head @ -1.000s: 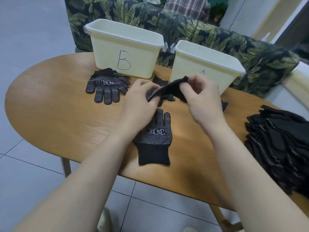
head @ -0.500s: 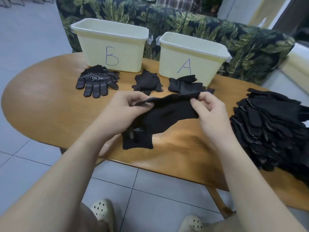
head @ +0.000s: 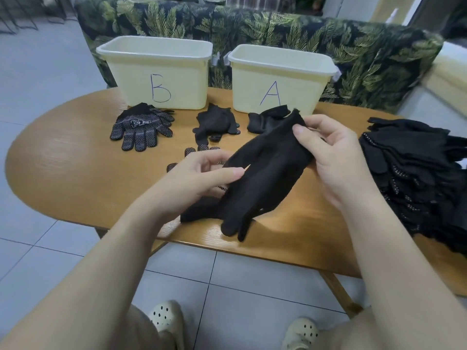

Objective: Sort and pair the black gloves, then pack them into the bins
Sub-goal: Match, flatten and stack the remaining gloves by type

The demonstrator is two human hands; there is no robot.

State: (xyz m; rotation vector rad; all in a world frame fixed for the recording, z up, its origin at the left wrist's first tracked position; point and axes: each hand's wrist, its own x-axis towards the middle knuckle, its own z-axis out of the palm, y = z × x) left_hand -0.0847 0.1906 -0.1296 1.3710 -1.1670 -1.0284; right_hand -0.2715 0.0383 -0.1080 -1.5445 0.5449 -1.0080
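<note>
Holding: both hands grip one black glove (head: 267,173) above the table's (head: 75,173) near edge.
Right hand (head: 336,157): thumb and fingers pinch the cuff end.
Left hand (head: 202,175): fingers curled, pinching the glove's side.
Under it: a dotted glove (head: 199,150) lies flat.
Far edge: bin B (head: 156,74), bin A (head: 278,77).
Right end: glove pile (head: 417,173).

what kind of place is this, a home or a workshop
Most likely a home living room used for a sorting job: a leaf-print sofa behind the oval wooden table, a tiled floor, and hand-lettered bins rather than workshop fittings.
</note>
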